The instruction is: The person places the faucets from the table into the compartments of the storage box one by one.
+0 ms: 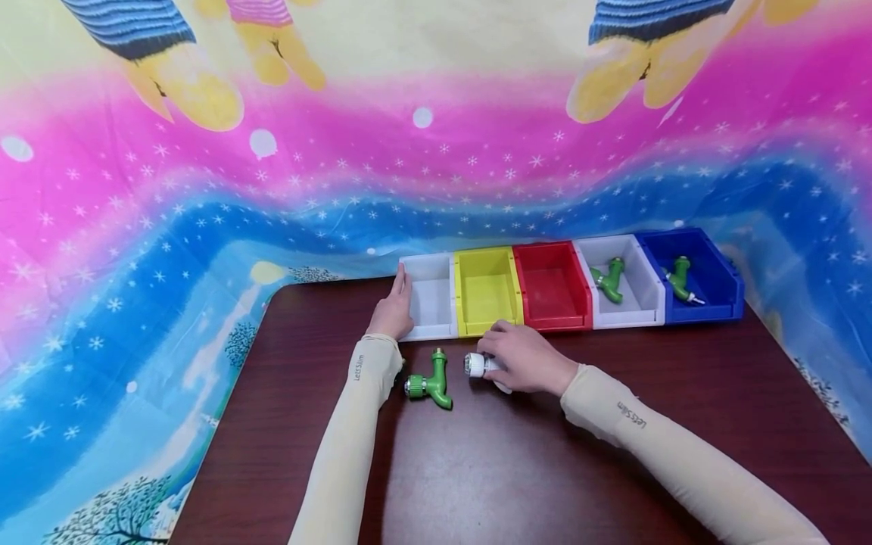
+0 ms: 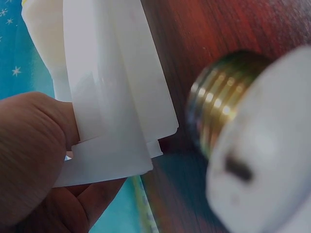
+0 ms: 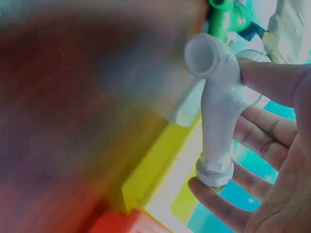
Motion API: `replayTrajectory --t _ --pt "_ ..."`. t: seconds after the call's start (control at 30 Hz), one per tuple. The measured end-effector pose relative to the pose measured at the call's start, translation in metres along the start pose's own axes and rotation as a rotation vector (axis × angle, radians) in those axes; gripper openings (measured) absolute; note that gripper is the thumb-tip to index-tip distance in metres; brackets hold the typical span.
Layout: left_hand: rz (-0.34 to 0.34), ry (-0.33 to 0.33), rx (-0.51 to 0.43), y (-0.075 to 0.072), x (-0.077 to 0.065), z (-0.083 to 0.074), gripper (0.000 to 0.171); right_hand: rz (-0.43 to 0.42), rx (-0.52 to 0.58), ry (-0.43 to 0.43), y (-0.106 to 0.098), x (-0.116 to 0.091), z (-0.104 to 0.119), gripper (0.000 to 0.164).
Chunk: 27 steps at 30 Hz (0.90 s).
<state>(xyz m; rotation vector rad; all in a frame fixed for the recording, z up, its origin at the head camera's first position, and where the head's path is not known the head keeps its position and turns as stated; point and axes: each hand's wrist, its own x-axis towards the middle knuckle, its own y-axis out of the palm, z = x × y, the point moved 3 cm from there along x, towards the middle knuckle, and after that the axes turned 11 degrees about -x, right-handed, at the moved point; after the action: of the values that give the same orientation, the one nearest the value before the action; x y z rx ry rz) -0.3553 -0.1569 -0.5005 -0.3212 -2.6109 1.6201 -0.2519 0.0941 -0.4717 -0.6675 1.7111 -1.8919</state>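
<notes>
Hands [image 1: 391, 312] [image 1: 527, 358] hold white faucet [image 3: 217, 116] and bin edge [image 2: 109, 160] (tabletop [image 1: 477, 484] spreading nearer).

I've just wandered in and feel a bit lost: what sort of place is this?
Probably a makeshift workstation for sorting small parts: a brown table bears a row of coloured bins, two of them hold green taps, and a printed backdrop hangs behind.

Pink-and-blue snowflake backdrop [image 1: 381, 163] behind a dark brown tabletop [image 1: 490, 469].

Bright head view; pale glare on table [image 1: 470, 484]; right wrist view blurred at left.
</notes>
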Motion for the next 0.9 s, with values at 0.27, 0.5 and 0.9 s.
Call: replayTrajectory --t 0.27,0.5,0.9 --pt "-0.021 -0.001 0.035 0.000 -0.001 -0.001 0.091 -0.159 -0.055 0.037 -0.028 0.004 -0.017 0.056" --pt "-0.030 0.003 0.036 0.001 0.000 -0.001 0.090 -0.279 -0.161 0.072 -0.047 0.010 -0.045 0.052" --pt "-0.019 0.007 0.021 0.001 -0.003 -0.001 0.090 -0.328 -0.350 0.208 -0.045 0.022 -0.089 0.052"
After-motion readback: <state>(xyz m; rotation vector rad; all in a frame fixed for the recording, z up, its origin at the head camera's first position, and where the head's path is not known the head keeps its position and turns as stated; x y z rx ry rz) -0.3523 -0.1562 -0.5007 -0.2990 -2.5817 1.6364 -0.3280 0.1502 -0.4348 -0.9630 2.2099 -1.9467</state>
